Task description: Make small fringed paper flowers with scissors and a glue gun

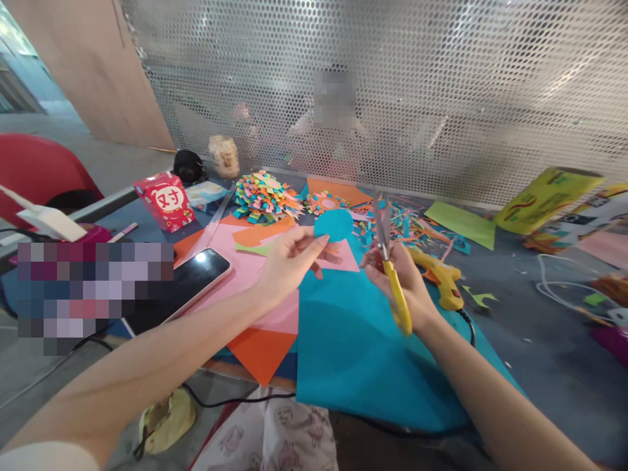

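Between the thumb and fingers of my left hand (292, 258) is a round blue paper disc (333, 224), raised above the table. My right hand (400, 278) is closed around a pair of scissors (392, 275) with yellow handles, the blades pointing up and away from me. The scissors are apart from the disc. Below both hands lies a large sheet of blue paper (358, 347), reaching over the table's front edge. Pink paper (275, 311) and orange paper (265, 353) lie to its left. A yellow glue gun (444, 278) rests just beyond my right hand.
A fringed multicoloured paper ball (265, 196) and a heap of paper strips (407, 219) lie at the back, before a perforated metal panel (392, 78). A phone (196, 281) and red box (164, 201) are left. Green paper (464, 222) and a yellow package (547, 196) are right.
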A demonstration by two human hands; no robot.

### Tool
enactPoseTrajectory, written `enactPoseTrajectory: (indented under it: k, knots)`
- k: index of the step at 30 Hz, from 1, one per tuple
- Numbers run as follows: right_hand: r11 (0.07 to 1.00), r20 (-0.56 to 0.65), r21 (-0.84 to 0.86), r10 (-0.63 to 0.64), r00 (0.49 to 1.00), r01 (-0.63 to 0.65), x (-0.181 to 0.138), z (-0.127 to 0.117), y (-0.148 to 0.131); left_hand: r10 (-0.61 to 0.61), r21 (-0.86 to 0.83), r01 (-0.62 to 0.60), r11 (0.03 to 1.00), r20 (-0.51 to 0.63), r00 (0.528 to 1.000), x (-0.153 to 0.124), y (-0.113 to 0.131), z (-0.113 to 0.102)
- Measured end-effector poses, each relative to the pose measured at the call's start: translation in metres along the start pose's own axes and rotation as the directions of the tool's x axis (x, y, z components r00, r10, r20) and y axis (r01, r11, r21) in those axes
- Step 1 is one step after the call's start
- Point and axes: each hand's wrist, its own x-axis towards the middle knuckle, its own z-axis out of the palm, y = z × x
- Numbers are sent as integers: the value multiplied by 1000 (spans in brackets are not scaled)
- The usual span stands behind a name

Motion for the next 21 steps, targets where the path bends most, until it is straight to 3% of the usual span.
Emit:
enactPoseTrajectory:
  k: [3,9,15,21]
  knots:
    - [997,63,-58,47,997,-43,-3,0,-2,81,-68,-84,994,-51,995,2,2,-2]
    - [972,193,-140,216,957,-191,-12,5,-14,99,-97,-100,990,-14,995,-1,2,-1]
    - [977,194,-96,206,959,-191,-14,6,-19,64,-21,-62,998,82,995,-6,3,3]
    - [974,188,-105,218,958,-201,-13,7,-21,61,16,-63,998,97,993,-8,4,3]
